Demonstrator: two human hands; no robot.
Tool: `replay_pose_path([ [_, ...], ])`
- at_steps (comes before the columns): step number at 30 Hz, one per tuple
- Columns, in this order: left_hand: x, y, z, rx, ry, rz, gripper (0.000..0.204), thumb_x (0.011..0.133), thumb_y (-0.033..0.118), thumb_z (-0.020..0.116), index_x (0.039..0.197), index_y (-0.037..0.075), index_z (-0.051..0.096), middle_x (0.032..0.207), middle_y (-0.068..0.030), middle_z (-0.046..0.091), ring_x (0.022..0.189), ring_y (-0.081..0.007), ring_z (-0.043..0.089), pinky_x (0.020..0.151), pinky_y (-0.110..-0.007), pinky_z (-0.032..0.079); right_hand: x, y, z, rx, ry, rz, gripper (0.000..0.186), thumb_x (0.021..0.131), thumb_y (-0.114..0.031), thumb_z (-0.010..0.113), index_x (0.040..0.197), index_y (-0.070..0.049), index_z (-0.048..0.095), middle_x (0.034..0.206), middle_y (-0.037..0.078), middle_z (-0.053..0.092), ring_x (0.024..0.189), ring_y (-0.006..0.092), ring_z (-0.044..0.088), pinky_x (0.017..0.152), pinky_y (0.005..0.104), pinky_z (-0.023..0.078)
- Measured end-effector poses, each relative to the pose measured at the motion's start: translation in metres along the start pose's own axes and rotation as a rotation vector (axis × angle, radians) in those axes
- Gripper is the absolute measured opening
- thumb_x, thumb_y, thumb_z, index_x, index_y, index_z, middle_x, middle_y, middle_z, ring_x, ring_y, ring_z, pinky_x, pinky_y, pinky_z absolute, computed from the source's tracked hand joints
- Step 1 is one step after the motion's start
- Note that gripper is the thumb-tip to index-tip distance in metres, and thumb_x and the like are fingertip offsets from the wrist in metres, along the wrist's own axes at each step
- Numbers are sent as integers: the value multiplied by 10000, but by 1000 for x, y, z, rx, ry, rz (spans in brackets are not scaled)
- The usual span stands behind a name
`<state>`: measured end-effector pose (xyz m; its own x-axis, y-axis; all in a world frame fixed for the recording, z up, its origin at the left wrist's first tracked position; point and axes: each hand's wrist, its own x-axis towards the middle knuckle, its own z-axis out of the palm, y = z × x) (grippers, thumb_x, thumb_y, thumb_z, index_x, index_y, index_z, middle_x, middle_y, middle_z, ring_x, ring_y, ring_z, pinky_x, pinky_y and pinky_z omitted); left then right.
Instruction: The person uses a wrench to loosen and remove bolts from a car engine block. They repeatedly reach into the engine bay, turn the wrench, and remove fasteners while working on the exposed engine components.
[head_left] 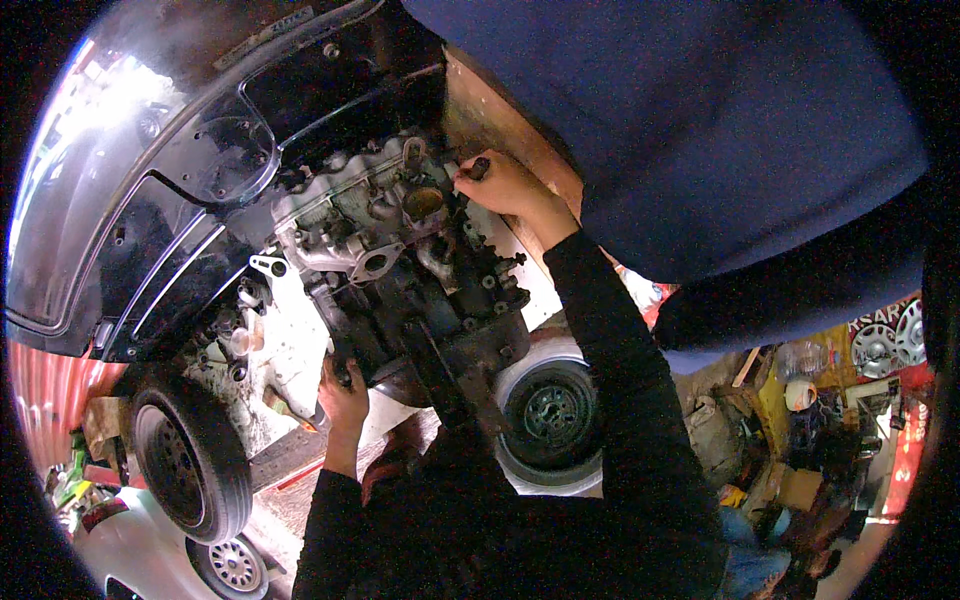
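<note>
Black sleeves (640, 390) flank an engine (335, 215), long axis rising rightward, fingers (472, 188) clasping dark pieces (480, 168).

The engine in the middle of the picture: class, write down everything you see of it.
The engine looks like worn, greasy metal: a silver-grey cast upper part, with a round brownish opening and a flange around a hole, above a dark lower part. It sits slanted in the picture, beside black car bodywork. The right hand is at its upper right, the left hand at its lower left; whether they touch it is unclear.
</note>
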<state>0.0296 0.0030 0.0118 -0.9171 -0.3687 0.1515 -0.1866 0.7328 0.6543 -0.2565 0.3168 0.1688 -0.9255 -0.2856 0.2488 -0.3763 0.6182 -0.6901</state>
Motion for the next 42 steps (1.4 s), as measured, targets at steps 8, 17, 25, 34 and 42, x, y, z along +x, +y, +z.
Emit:
replay_pose_path([
  [8, 2, -11, 6, 29, 21, 39, 458, 998, 314, 602, 1266, -57, 596, 1089, -294, 703, 946, -490, 694, 811, -522, 562, 7, 12, -11, 25, -285, 25, 300, 900, -350, 782, 989, -63, 780, 960, 114, 766, 886, 197, 732, 802, 341, 571],
  [17, 3, -4, 4, 12, 13, -10, 434, 997, 305, 604, 1251, -47, 601, 1074, -293, 706, 949, -492, 695, 814, -537, 562, 24, 20, -13, 78, -324, -77, 203, 925, -211, 761, 1018, -30, 767, 955, 109, 774, 905, 203, 739, 803, 347, 578],
  [25, 0, -4, 3, 60, 24, 8, 409, 995, 287, 598, 1224, -51, 611, 1076, -294, 705, 932, -494, 696, 805, -535, 565, 37, 25, -30, 137, -165, -265, 205, 968, -168, 716, 1110, -31, 770, 976, 111, 775, 898, 141, 726, 821, 332, 576],
  [34, -2, -11, 4, 30, 25, 36, 425, 994, 271, 595, 1241, -75, 605, 1052, -292, 700, 907, -494, 694, 783, -523, 568, 26, 35, -23, 275, -311, -35, 276, 1005, -167, 694, 1216, 9, 724, 1171, 87, 737, 1006, 218, 713, 882, 349, 612],
  [42, 0, -17, 9, 21, 117, 147, 278, 1002, 253, 579, 1095, -9, 584, 895, -270, 680, 786, -487, 673, 675, -524, 534, 11, 40, -6, 72, -130, -223, 178, 992, -104, 680, 1113, -1, 761, 1112, 70, 762, 1018, 182, 704, 881, 321, 596],
])
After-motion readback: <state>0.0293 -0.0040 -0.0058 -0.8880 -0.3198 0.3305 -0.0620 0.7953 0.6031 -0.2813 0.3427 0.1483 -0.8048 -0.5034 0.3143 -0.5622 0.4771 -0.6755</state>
